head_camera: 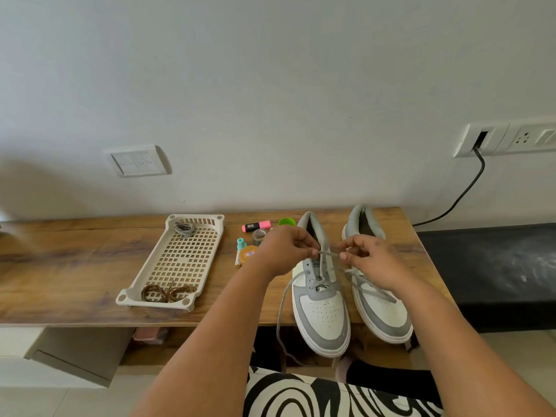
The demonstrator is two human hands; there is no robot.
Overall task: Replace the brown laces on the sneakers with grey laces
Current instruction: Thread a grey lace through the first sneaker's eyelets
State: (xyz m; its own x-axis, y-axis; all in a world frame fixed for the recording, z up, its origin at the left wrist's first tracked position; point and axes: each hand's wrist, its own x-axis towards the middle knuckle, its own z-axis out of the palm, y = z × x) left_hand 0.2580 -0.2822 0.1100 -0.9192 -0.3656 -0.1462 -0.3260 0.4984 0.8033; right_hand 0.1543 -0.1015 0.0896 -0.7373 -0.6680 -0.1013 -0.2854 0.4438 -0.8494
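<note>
A: How will the grey lace [326, 254] handle?

B: It looks light, soft and limp: the loose end trails off the near edge of the surface [75, 266] and hangs. It probably needs taking up close to the tip, where it is stiffest, to go through an eyelet.

A: And the hands?

B: Both are raised over the left sneaker [320, 308]. The left hand [285, 251] pinches one part of the lace, the right hand [365, 255] pinches it just beside, a short taut stretch between them, forearms reaching in from the near side.

A: The other shoe?

B: The right sneaker [377, 296] stands just beside the left one, seemingly unlaced. A second coiled grey lace [185, 229] lies at the far end of the tray [210, 267]; the brown laces [168, 292] lie coiled at its near end.
</note>
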